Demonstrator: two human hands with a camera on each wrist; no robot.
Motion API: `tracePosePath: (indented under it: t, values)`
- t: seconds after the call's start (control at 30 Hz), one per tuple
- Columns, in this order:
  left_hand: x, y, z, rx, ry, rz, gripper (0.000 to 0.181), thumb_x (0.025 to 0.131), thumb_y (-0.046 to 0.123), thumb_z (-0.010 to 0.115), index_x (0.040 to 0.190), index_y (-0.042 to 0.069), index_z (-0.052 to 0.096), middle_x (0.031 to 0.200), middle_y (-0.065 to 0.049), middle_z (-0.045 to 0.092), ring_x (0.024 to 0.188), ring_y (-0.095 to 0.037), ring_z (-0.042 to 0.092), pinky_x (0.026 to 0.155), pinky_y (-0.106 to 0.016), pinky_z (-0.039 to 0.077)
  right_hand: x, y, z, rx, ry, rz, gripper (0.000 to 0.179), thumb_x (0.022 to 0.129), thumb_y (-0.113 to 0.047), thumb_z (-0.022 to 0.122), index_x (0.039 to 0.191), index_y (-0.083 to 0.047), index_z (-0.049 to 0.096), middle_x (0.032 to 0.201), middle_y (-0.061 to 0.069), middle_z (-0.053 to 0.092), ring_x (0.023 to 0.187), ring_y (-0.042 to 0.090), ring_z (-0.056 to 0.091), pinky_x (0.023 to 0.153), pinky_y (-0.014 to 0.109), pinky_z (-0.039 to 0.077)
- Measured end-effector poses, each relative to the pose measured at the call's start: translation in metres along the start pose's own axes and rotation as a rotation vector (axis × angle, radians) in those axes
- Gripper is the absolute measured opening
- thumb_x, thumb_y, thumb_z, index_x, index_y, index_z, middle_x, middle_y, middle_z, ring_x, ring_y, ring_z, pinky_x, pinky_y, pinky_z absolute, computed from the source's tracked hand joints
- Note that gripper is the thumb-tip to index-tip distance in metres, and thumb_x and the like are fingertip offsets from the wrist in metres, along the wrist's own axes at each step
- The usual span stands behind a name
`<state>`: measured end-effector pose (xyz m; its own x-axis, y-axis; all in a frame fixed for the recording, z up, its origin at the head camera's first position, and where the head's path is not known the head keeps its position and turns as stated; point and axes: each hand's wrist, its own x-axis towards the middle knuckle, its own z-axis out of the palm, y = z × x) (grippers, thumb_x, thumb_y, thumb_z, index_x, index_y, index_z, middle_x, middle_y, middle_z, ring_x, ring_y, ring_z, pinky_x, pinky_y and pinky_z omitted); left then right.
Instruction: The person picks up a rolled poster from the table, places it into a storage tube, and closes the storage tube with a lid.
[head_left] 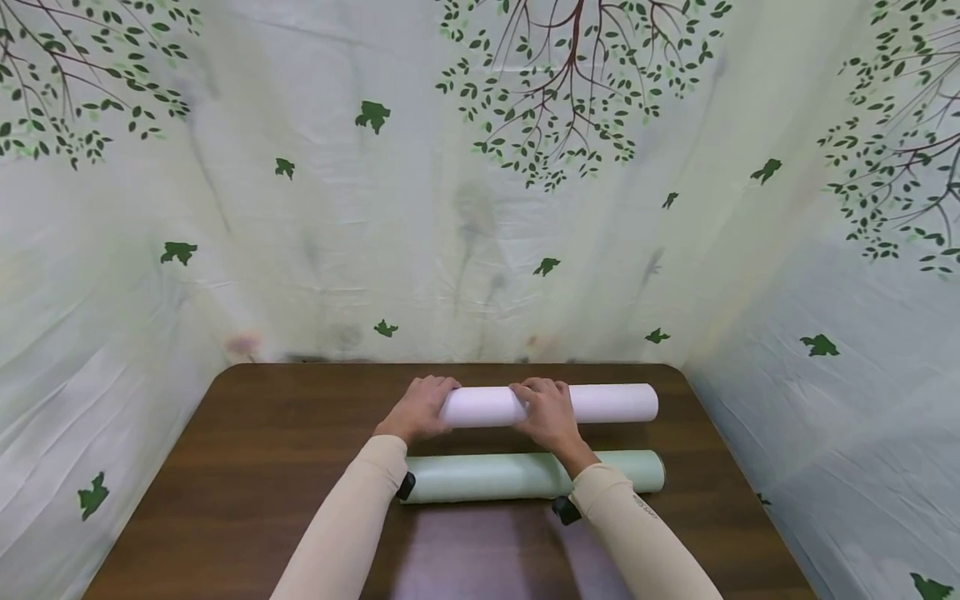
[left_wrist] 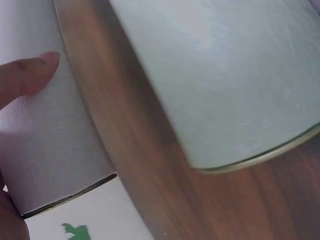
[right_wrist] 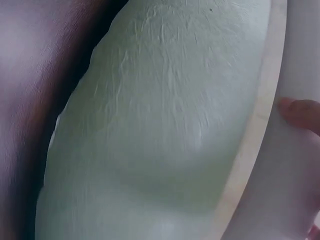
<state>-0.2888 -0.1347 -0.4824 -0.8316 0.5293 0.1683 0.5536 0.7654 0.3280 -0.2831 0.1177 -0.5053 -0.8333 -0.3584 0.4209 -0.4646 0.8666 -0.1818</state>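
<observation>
Toward the back of the table, a white roll (head_left: 615,403) lies crosswise, gripped by both hands. At its left end is my left hand (head_left: 420,410), its thumb (left_wrist: 35,76) along the near side in the left wrist view. My right hand (head_left: 549,412) grips the roll near its middle; its thumb (right_wrist: 299,114) shows on the white surface at the right edge of the right wrist view. Nearer to me and roughly parallel lies a pale green roll (head_left: 487,477), passing under my forearms. Fine wrinkles mark its surface in the right wrist view.
The brown wooden table (head_left: 225,492) has rounded back corners. White fabric (head_left: 420,225) with leaf and branch prints hangs behind it and along both sides. A dark wrist camera (head_left: 566,510) sits under my right wrist, close by the green roll.
</observation>
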Motion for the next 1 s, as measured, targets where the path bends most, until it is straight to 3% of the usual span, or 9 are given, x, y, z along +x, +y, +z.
tracePosePath:
  t: [0.27,0.5,0.8,1.0]
  values:
    - [0.004,-0.001,0.011,0.086,-0.032,-0.058,0.053,0.073,0.013,0.082,0.119,0.005,0.059,0.11,-0.013,0.052,0.106,-0.032,0.049,0.094,-0.048,0.038,0.005,-0.006,0.013,-0.013,-0.133,0.124,0.063,0.063,-0.023,0.091,0.121,-0.016,0.068,0.113,0.004,0.066,0.108,0.028,0.058,0.094,0.051,0.037]
    - [0.004,-0.007,0.023,0.196,-0.082,-0.109,0.052,0.077,0.018,0.08,0.123,0.007,0.058,0.115,-0.012,0.055,0.111,-0.031,0.051,0.096,-0.05,0.039,0.008,-0.009,0.023,-0.04,-0.229,0.164,0.064,0.064,-0.025,0.09,0.123,-0.019,0.066,0.118,0.005,0.065,0.112,0.03,0.056,0.095,0.052,0.037]
    - [0.002,-0.013,0.032,0.153,-0.119,-0.14,0.058,0.077,0.019,0.081,0.128,0.005,0.056,0.118,-0.012,0.055,0.113,-0.032,0.05,0.097,-0.05,0.039,0.013,-0.007,0.034,0.009,-0.274,0.22,0.066,0.061,-0.022,0.091,0.122,-0.019,0.068,0.119,0.007,0.065,0.113,0.033,0.054,0.096,0.056,0.035]
    - [0.001,-0.013,0.036,0.112,-0.174,-0.215,0.055,0.08,0.016,0.077,0.13,0.007,0.056,0.124,-0.013,0.056,0.118,-0.032,0.048,0.1,-0.05,0.037,0.014,-0.004,0.038,0.065,-0.325,0.269,0.067,0.059,-0.019,0.092,0.122,-0.02,0.068,0.121,0.007,0.063,0.115,0.033,0.053,0.098,0.055,0.032]
